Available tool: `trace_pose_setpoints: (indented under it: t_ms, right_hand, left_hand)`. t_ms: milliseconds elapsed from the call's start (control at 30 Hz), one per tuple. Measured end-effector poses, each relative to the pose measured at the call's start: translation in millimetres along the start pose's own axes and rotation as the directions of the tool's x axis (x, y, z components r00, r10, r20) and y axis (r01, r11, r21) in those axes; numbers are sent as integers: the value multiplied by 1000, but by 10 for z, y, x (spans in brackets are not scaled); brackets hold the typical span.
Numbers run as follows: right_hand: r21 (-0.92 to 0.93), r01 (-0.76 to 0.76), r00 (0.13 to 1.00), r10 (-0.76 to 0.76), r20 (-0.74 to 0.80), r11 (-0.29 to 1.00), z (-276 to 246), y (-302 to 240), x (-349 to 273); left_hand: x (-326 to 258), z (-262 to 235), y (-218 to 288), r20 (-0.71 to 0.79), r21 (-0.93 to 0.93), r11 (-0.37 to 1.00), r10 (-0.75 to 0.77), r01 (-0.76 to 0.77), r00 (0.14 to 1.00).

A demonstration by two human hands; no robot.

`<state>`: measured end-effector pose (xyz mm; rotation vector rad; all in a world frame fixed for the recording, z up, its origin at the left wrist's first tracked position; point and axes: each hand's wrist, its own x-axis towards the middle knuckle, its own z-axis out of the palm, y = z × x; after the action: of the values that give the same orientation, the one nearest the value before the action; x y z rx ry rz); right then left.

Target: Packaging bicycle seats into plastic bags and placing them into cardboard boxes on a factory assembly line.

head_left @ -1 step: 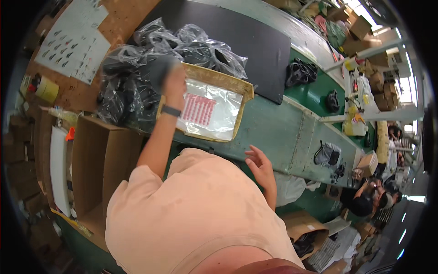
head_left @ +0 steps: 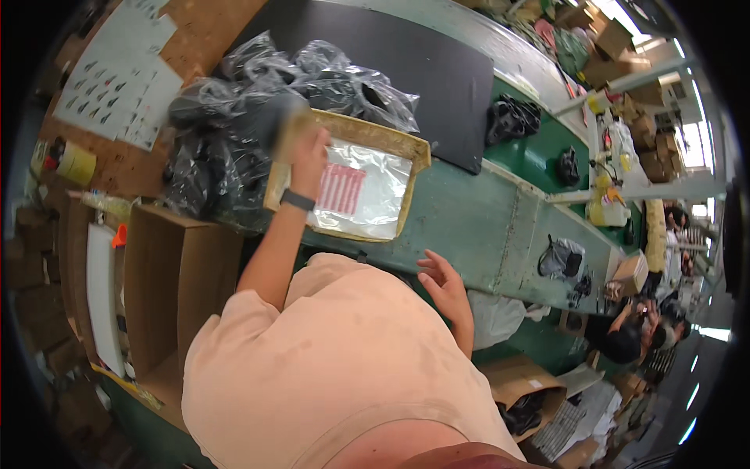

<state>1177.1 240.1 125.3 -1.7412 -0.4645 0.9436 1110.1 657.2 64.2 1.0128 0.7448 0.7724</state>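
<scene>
My left hand, a dark band on its wrist, reaches over the left side of a shallow yellowish tray. Its fingers look closed on a dark, rounded thing with a tan edge, too smeared by motion to tell its kind. Inside the tray lies a clear plastic sheet or bag over a pale surface, with a red-and-white striped patch beside my wrist. Dark items in clear plastic bags are heaped left of and behind the tray. My right hand hangs by the bench edge, fingers apart, holding nothing.
A black mat covers the bench behind the tray. At left stand an open cardboard box and a yellow container. Dark bundles lie to the right on the green bench. Another person is at far right.
My left hand and the dark thing have shifted slightly, and a tan edge now shows on the blurred thing. My right hand stays nearly still. The whole view has moved a little.
</scene>
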Motion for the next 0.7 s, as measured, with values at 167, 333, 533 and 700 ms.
trace_pose_setpoints:
  t_ms: [167,333,533,700]
  right_hand:
    - [-189,-71,997,73,4,979,-297,123,263]
    - [-178,-80,994,91,54,981,-802,204,911]
    - [-248,-122,992,128,11,961,-1699,301,2274]
    - [-751,56,942,-283,-177,658,-3035,841,4041]
  left_hand:
    - [-77,717,-552,436,570,771,9,-284,900]
    - [765,1442,-732,723,640,203,166,-741,671]
    - [1474,1854,-1114,622,749,-49,-289,-660,728]
    - [1761,2148,-925,687,598,80,-563,-798,459]
